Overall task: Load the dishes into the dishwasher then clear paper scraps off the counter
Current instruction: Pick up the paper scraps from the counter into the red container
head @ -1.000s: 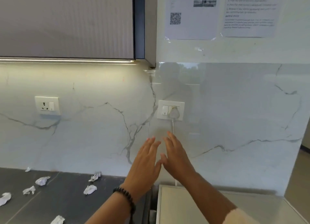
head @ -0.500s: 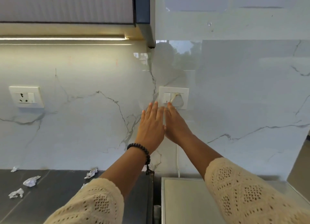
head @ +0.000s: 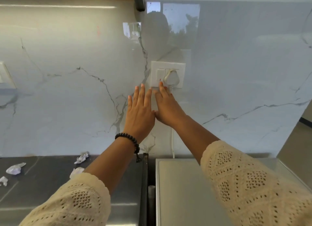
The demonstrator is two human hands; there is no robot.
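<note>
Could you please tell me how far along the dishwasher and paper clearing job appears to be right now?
Nothing visibly finished; no dishes are in view. In hand: the right hand reaches to the wall switch plate, fingertip at the switch beside the plug; the left hand is flat alongside. Left: paper scraps still lie on the dark counter.

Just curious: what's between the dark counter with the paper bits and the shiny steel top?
In the head view, a narrow dark gap separates the dark counter from the steel top.

wall socket (head: 168, 74), white plug (head: 171, 77), marble backsplash (head: 236, 73)
</note>
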